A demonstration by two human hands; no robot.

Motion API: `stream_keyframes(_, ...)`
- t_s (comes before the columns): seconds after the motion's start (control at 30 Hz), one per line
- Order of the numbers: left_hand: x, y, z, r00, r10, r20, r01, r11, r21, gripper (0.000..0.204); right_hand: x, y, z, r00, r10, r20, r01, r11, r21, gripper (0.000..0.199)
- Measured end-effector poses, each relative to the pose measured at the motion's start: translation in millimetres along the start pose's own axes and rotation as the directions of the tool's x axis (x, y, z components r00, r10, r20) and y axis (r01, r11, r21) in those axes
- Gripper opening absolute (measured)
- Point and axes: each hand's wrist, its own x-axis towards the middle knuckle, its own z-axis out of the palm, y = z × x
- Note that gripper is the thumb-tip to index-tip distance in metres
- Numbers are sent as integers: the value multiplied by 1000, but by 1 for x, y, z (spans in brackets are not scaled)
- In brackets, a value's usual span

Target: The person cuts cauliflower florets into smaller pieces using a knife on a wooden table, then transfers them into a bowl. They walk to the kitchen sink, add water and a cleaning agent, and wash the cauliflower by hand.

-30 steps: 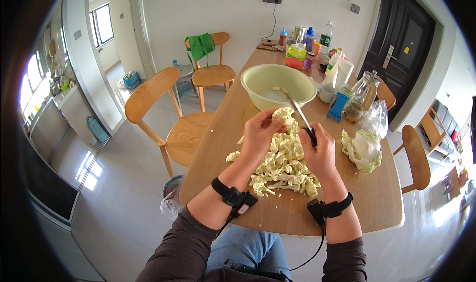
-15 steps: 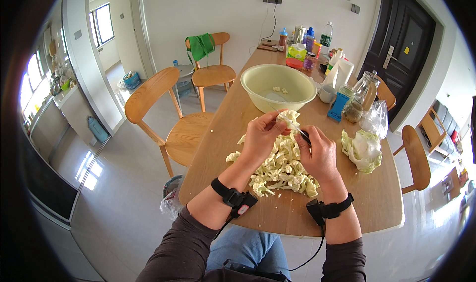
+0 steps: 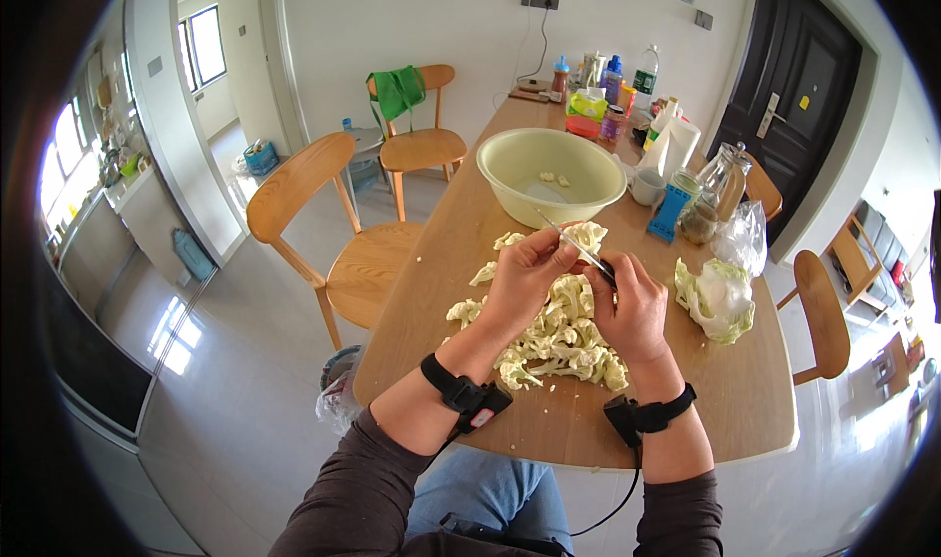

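A pale cauliflower floret (image 3: 587, 236) is pinched in my left hand (image 3: 527, 279), above the table. My right hand (image 3: 629, 307) is closed round the dark handle of a knife (image 3: 573, 245). Its blade slants up to the left, across the near side of the floret and by my left fingertips. Under and between my hands lies a heap of cut cauliflower pieces (image 3: 561, 346). Just beyond them stands a large pale-green basin (image 3: 551, 180) with a few small pieces inside. Cauliflower leaves (image 3: 716, 300) lie to the right of my right hand.
The wooden table (image 3: 470, 430) carries a blue packet (image 3: 669, 212), a glass jug (image 3: 723, 180), a white mug (image 3: 646, 185) and a clear plastic bag (image 3: 742, 236) at right. Several bottles stand at the far end. A wooden chair (image 3: 338, 253) is close on the left.
The knife blade has swung out to show its length, pointing up-left across the floret. The floret has turned and shifted slightly right and down. My hands have barely moved.
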Motion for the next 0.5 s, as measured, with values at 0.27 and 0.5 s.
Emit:
stream_keyframes(0.27,-2,0,1,1000,10,-26,-9,999,44,31,-1,2,1,999,8,35,-5,998,-64,14)
stream_keyframes(0.5,-2,-1,3,1000,-6,10,7,999,-36,33,-3,7,2,995,32,91,-24,996,-83,19)
